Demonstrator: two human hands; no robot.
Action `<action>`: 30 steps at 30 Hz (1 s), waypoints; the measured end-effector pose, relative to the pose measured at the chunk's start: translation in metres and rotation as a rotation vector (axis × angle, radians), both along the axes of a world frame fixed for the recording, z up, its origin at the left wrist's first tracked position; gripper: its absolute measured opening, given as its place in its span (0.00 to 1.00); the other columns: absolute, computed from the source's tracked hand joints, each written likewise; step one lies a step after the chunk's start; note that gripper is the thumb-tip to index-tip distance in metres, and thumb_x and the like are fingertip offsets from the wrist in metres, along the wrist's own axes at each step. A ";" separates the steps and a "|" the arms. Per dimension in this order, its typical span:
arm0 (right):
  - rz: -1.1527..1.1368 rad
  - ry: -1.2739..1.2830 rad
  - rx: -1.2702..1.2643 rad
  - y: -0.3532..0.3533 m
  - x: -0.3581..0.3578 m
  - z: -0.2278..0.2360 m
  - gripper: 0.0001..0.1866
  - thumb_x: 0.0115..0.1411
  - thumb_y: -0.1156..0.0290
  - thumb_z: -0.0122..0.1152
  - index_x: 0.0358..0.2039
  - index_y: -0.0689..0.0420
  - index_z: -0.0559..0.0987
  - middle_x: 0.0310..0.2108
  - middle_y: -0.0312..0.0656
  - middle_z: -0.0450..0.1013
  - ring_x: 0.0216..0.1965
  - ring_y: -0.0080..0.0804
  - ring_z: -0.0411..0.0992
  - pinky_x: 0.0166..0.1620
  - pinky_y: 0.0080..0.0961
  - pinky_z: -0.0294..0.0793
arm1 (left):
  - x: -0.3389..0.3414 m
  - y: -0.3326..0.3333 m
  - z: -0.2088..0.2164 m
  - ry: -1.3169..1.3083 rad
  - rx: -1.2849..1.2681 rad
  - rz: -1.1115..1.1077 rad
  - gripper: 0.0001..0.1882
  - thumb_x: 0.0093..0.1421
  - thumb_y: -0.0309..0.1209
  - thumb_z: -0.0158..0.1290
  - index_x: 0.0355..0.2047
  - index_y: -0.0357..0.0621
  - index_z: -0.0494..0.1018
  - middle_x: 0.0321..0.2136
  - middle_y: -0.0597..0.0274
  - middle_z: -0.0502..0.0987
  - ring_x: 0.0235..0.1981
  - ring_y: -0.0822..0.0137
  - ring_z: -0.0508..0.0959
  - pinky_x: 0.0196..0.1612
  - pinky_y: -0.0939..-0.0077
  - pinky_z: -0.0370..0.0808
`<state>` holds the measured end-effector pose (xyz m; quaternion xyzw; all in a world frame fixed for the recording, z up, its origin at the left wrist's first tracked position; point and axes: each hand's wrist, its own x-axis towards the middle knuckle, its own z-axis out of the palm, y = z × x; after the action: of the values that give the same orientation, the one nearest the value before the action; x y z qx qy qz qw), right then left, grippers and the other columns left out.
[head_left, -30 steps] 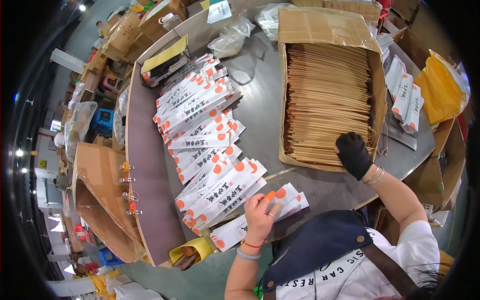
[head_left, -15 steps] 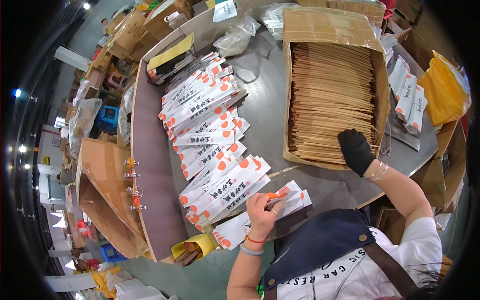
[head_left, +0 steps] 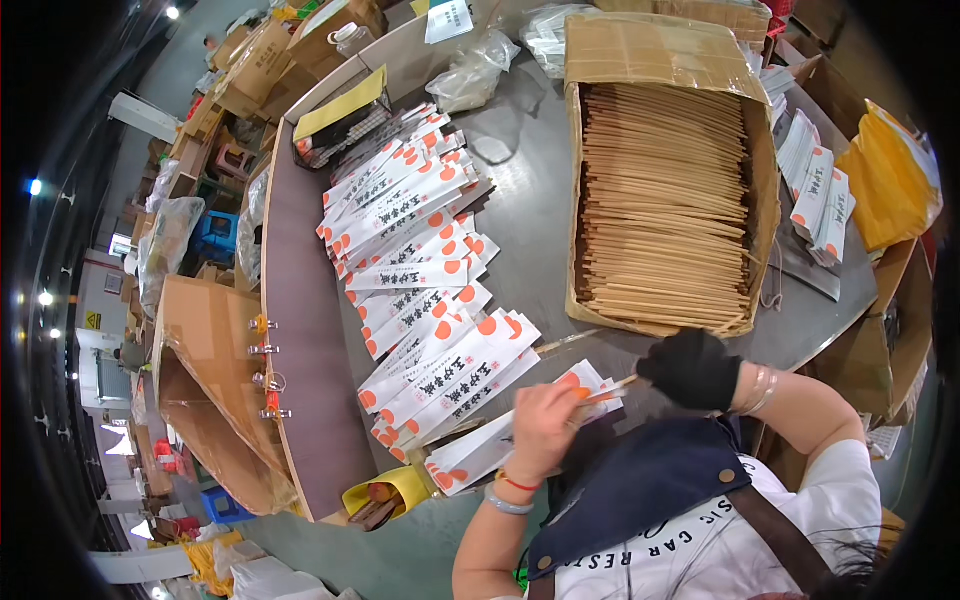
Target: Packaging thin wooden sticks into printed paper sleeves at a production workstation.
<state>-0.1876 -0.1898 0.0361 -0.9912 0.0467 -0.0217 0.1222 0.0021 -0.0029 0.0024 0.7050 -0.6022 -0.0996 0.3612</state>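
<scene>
My right hand (head_left: 692,370), in a black glove, is closed on the end of thin wooden chopsticks (head_left: 627,382) near the table's front edge. Their other end runs to my left hand (head_left: 545,425), which pinches a white paper chopstick sleeve (head_left: 606,398); my fingers hide how far the sticks reach into it. Something orange covers a fingertip of that hand. Below it lies a small stack of white sleeves (head_left: 462,462) with orange dots. Just beyond my right hand stands a cardboard box (head_left: 668,48) packed with rows of wooden chopsticks (head_left: 665,210).
A long overlapping pile of printed sleeves (head_left: 405,210) lies along the left side, by a raised board (head_left: 315,300). A black wire basket (head_left: 345,130) and clear plastic bags (head_left: 475,75) sit farther back. More sleeves (head_left: 820,195) and a yellow bag (head_left: 890,180) are at the right.
My right hand has come away from the box toward my left hand, now holding chopsticks. My left hand has turned and shifted slightly right.
</scene>
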 end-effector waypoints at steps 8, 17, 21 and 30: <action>-0.306 -0.611 0.537 0.020 0.012 -0.019 0.21 0.63 0.63 0.58 0.55 0.55 0.75 0.50 0.51 0.75 0.49 0.47 0.75 0.52 0.37 0.74 | -0.001 -0.014 0.023 -0.234 -0.059 -0.127 0.10 0.55 0.32 0.59 0.38 0.47 0.78 0.31 0.63 0.77 0.32 0.59 0.76 0.37 0.65 0.69; -0.499 -0.226 -0.058 -0.051 -0.021 -0.079 0.17 0.44 0.75 0.66 0.37 0.56 0.76 0.38 0.44 0.71 0.43 0.47 0.70 0.47 0.42 0.70 | 0.011 0.024 -0.026 0.124 0.170 0.177 0.20 0.51 0.41 0.66 0.40 0.43 0.79 0.41 0.58 0.73 0.41 0.56 0.71 0.45 0.63 0.67; -0.532 -0.169 -0.216 -0.048 -0.015 -0.080 0.13 0.47 0.76 0.62 0.35 0.55 0.75 0.37 0.45 0.71 0.41 0.46 0.70 0.44 0.39 0.70 | 0.011 0.027 -0.035 0.345 0.136 0.267 0.17 0.50 0.38 0.67 0.37 0.44 0.79 0.37 0.60 0.74 0.38 0.57 0.72 0.45 0.64 0.67; -0.340 -0.075 0.102 -0.026 -0.023 -0.011 0.13 0.52 0.70 0.64 0.40 0.47 0.80 0.28 0.41 0.71 0.32 0.44 0.72 0.36 0.39 0.71 | 0.013 0.019 -0.028 0.035 0.003 0.231 0.10 0.51 0.35 0.67 0.29 0.44 0.81 0.27 0.66 0.74 0.28 0.64 0.71 0.40 0.71 0.65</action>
<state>-0.2104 -0.2162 0.0247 -0.9600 0.2101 -0.0766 0.1687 0.0152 0.0158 -0.0255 0.7682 -0.5106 -0.0704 0.3796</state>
